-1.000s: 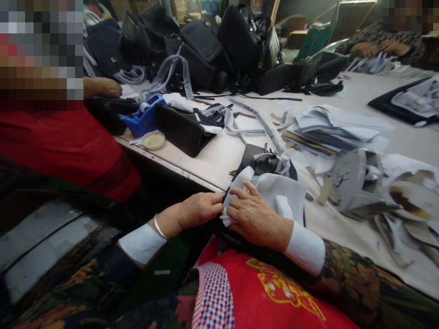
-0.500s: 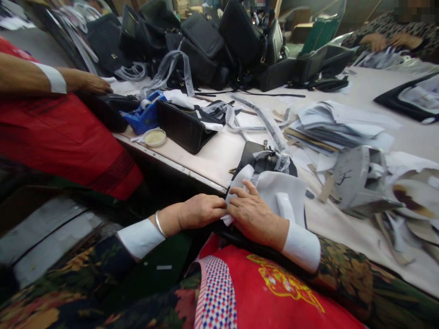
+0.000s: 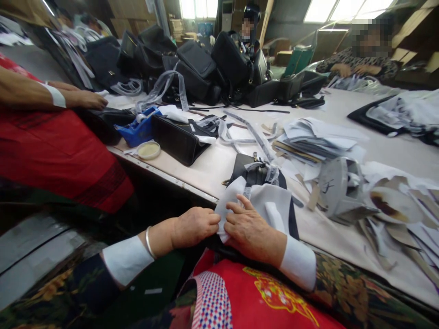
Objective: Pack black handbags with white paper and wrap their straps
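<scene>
A thin white sheet [image 3: 230, 194] stands bent up at the table's near edge, over a black bag [image 3: 245, 165] wrapped partly in clear plastic. My left hand [image 3: 197, 225] is closed, its fingertips pinching the left edge of that sheet. From the right, my right hand [image 3: 253, 232] lies on the sheet with bent fingers gripping its lower part; one finger is lifted and the thumb is hidden. Beside my right hand, a wider pale lining [image 3: 283, 201] covers the bag, with a small rolled white strip [image 3: 274, 217] on it.
A heavy grey metal holder [image 3: 338, 187] and a stack of sheets [image 3: 315, 137] stand to the right. Left lie another black bag [image 3: 178, 139], a blue tape dispenser [image 3: 139, 128] and a round dish [image 3: 148, 150]. Bags pile up behind. A co-worker's hand [image 3: 87, 99] is at left; another person sits opposite.
The camera view has tilted up, so more of the room shows. My hands stay at the white sheet; a slight gap now shows between my left fingertips and my right hand.
</scene>
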`<control>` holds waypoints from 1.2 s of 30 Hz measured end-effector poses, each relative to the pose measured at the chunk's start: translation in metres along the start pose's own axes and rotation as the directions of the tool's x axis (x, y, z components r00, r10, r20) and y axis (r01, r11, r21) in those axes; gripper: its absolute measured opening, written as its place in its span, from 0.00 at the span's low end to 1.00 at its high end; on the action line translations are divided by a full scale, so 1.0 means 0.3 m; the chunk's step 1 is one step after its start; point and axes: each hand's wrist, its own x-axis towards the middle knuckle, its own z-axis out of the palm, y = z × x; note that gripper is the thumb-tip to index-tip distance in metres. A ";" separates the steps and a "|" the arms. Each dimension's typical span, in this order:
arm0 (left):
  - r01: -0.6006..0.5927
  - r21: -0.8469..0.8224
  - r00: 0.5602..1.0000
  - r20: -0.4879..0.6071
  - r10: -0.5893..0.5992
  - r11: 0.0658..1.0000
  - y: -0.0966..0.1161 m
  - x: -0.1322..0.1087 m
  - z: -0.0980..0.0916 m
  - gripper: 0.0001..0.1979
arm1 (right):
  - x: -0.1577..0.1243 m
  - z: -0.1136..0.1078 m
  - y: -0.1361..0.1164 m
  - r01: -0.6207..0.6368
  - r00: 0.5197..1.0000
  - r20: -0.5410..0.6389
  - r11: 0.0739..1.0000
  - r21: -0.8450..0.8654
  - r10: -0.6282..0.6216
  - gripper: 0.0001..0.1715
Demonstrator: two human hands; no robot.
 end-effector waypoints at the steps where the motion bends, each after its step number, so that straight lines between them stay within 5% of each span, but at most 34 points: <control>1: 0.013 -0.005 1.000 0.016 -0.013 1.000 0.007 -0.003 -0.003 0.04 | -0.001 -0.001 -0.002 0.003 1.000 0.006 1.000 0.004 -0.003 0.12; 6: 0.167 -0.202 0.978 0.155 -0.137 0.965 -0.003 0.025 -0.046 0.01 | -0.007 -0.024 -0.011 0.031 0.999 0.020 0.997 0.073 -0.033 0.17; 10: 0.287 -0.437 0.958 0.133 -0.255 0.852 -0.098 0.087 -0.116 0.17 | -0.057 -0.081 0.049 -0.099 0.967 -0.227 0.990 0.100 0.120 0.24; 14: 0.372 -0.701 0.928 0.271 -0.255 0.609 -0.206 0.097 -0.166 0.25 | -0.187 -0.097 0.200 -0.402 0.808 -0.462 0.916 0.022 0.366 0.21; 18: 0.455 -0.810 0.876 0.333 -0.349 0.370 -0.265 0.113 -0.155 0.21 | -0.332 -0.034 0.328 -0.688 0.617 -0.476 0.723 0.061 0.627 0.25; 20: 0.479 -0.779 0.815 0.223 -0.536 0.405 -0.273 0.167 -0.127 0.18 | -0.369 0.008 0.352 -0.777 0.515 -0.377 0.605 0.173 0.770 0.28; 23: 0.571 -0.675 0.647 0.020 -0.762 0.467 -0.274 0.289 -0.072 0.16 | -0.368 0.048 0.355 -0.807 0.429 -0.235 0.487 0.335 0.872 0.32; 27: 0.616 -0.639 0.555 -0.063 -0.829 0.461 -0.279 0.400 -0.016 0.16 | -0.332 0.047 0.348 -0.807 0.315 -0.128 0.337 0.485 0.940 0.30; 29: 0.606 -0.653 0.555 -0.062 -0.830 0.455 -0.278 0.410 -0.002 0.17 | -0.321 0.038 0.345 -0.792 0.292 -0.071 0.283 0.542 0.954 0.26; 33: 0.557 -0.711 0.580 -0.037 -0.814 0.429 -0.257 0.387 0.026 0.19 | -0.319 0.038 0.335 -0.779 0.336 -0.080 0.324 0.536 0.939 0.22; 36: 0.548 -0.730 0.513 -0.092 -0.853 0.408 -0.226 0.372 0.061 0.18 | -0.336 0.054 0.331 -0.803 0.328 -0.105 0.336 0.492 0.939 0.23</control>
